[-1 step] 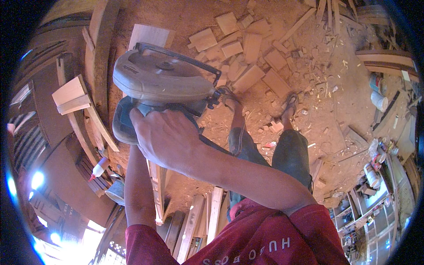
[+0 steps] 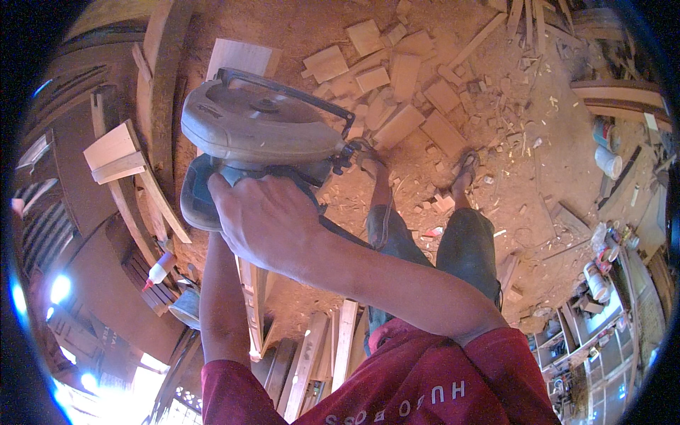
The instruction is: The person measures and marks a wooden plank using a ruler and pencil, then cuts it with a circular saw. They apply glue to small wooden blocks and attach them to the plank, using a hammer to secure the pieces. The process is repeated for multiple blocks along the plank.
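In the head view, my right hand [image 2: 269,216] is wrapped round the handle of a circular saw [image 2: 248,131]. The saw has a dusty grey blade guard, a teal body and a dark metal base plate on its upper side. My left forearm [image 2: 224,297] reaches up beneath the right wrist. The left hand itself is hidden behind the saw and the right hand, so its fingers do not show. A pale flat board [image 2: 241,57] lies past the saw, partly covered by it. The saw's dark cable runs down near my right forearm.
Wood offcuts [image 2: 406,74] and chips litter the dirt floor around my sandalled feet [image 2: 465,170]. A long timber beam [image 2: 161,78] and leaning boards [image 2: 117,152] stand at left, near a white bottle with a red tip [image 2: 161,271]. Containers [image 2: 607,161] lie at right.
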A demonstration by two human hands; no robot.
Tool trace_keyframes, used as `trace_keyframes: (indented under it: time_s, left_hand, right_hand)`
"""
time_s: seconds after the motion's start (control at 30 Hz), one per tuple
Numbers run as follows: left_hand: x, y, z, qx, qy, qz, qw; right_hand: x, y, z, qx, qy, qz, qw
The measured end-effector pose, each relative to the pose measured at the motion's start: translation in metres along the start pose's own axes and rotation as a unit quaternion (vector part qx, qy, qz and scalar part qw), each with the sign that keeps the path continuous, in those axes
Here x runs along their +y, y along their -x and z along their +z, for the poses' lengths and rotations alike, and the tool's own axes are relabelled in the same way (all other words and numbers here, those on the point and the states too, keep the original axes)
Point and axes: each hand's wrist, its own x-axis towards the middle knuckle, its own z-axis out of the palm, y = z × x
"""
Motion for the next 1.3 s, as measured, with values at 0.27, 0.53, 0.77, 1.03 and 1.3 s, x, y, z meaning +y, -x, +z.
trace_keyframes:
  time_s: [0.27, 0.53, 0.77, 1.03, 1.3]
  left_hand:
    - [0.000, -0.001, 0.003, -0.006, 0.014, 0.001, 1.000]
    - [0.002, -0.005, 0.006, -0.012, 0.027, 0.002, 1.000]
    - [0.005, -0.002, 0.003, -0.017, 0.037, 0.002, 0.999]
    - [0.005, -0.001, 0.004, -0.023, 0.051, 0.003, 0.998]
    - [0.007, -0.003, 0.002, -0.029, 0.064, 0.005, 0.998]
  right_hand:
    - [-0.002, -0.005, -0.002, -0.024, -0.001, 0.017, 1.000]
    - [-0.005, -0.010, -0.004, -0.047, -0.009, 0.032, 0.998]
    - [-0.007, -0.014, -0.005, -0.059, -0.025, 0.035, 0.997]
    - [-0.006, -0.017, 0.000, -0.045, -0.019, 0.031, 0.998]
    - [-0.008, -0.022, -0.001, -0.048, -0.007, 0.026, 0.998]
